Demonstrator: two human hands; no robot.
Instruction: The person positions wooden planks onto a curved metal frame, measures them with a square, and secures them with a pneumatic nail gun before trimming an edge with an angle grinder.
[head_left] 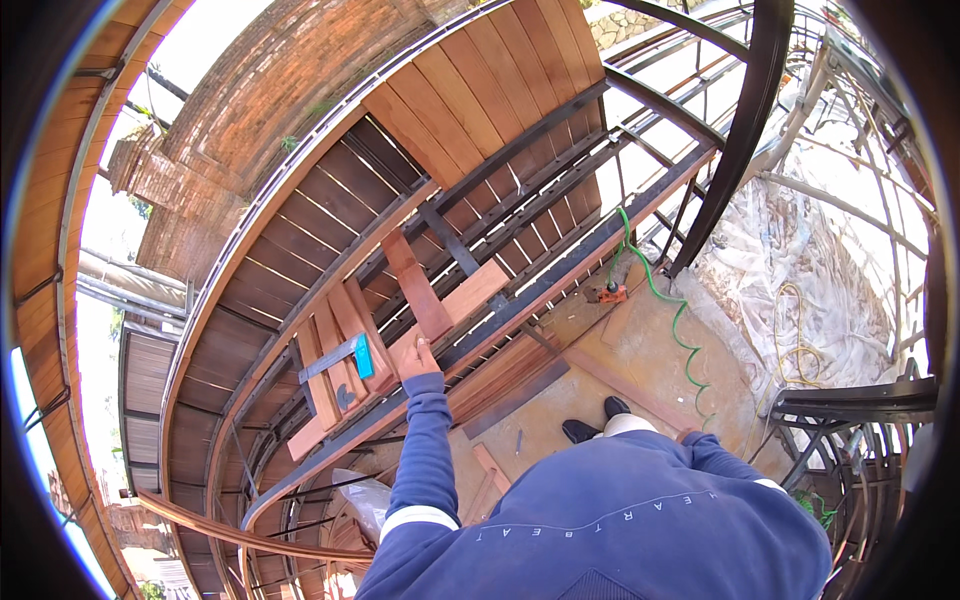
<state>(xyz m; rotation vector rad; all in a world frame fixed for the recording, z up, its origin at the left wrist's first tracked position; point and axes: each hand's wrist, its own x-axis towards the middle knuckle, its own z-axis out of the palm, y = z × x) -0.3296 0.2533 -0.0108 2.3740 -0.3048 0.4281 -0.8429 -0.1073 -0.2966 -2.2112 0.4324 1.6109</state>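
One long plank under left hand — right hand mostly hidden — all fingers' spread, hold unclear.

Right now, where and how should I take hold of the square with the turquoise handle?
Probably by the turquoise handle, coming from the right: it is the broad block at the right end of the square, and your left grip is just beyond it. The narrow metal blade lies across wooden slats, so it looks harder to pinch.
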